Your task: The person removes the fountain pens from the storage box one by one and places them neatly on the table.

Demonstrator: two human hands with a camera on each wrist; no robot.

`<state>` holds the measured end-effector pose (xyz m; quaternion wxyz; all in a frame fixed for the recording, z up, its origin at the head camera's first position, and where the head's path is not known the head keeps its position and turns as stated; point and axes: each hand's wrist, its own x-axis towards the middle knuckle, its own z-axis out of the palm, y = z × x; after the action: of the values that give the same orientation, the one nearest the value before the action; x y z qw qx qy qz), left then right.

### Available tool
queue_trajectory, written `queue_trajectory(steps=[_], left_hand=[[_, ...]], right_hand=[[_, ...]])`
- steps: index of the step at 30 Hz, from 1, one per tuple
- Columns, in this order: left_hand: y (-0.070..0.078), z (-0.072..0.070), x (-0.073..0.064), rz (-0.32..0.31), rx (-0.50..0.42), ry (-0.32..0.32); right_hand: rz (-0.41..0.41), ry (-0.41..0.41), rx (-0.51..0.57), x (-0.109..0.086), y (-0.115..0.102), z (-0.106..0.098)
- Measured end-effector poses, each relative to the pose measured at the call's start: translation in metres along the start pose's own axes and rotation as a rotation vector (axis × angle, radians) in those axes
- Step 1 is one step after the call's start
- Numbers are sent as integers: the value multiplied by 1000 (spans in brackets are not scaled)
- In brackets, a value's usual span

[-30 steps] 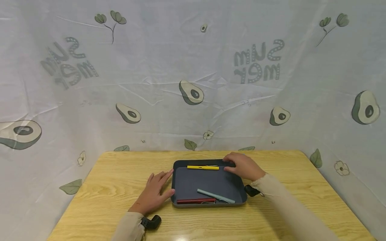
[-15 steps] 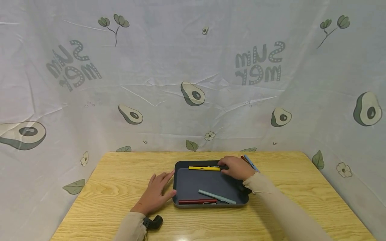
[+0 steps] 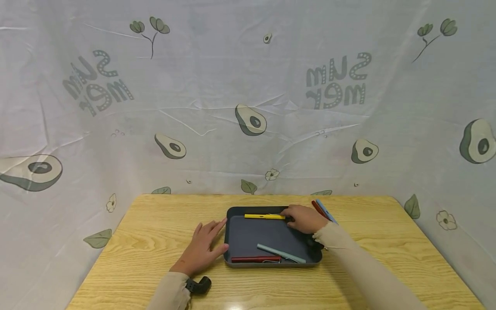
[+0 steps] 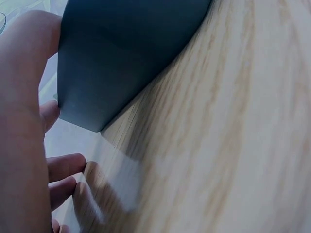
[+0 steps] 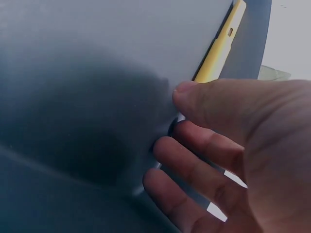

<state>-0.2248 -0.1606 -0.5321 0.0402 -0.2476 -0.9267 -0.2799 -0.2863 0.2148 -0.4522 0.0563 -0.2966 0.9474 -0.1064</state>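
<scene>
Curling by the likely light, stiff yellow pen (image 3: 265,216), best pinched mid-barrel, your right hand (image 3: 307,219) hid whether it gripped; your left hand (image 3: 201,250) spread.

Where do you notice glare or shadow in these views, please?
Head view: a small glare spot on the table, at the bottom edge; left wrist view: shadows on the table by the left hand; right wrist view: a dark shadow across the tray.

Yellow pen (image 3: 265,216), dark-red pen (image 3: 252,259), pale teal pen (image 3: 277,251), dark grey tray (image 3: 267,234), avocado-print whitish curtain (image 3: 209,77)
</scene>
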Motion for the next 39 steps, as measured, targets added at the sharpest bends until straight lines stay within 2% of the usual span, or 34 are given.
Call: queue_trajectory(steps=[8, 13, 19, 22, 29, 39], left_hand=[[2, 1, 0, 15, -5, 41], [4, -1, 0, 6, -14, 25], [6, -2, 0, 3, -24, 14], [5, -2, 0, 4, -23, 18], [3, 1, 0, 6, -17, 37], [6, -2, 0, -11, -31, 11]], right_hand=[[-31, -2, 105, -6, 3, -5], [-96, -9, 133, -10, 7, -6], [-167, -55, 151, -15, 11, -9], [-156, -68, 166, -17, 11, -11], [-53, -69, 155, -15, 4, -13], [-91, -37, 130, -15, -6, -8]])
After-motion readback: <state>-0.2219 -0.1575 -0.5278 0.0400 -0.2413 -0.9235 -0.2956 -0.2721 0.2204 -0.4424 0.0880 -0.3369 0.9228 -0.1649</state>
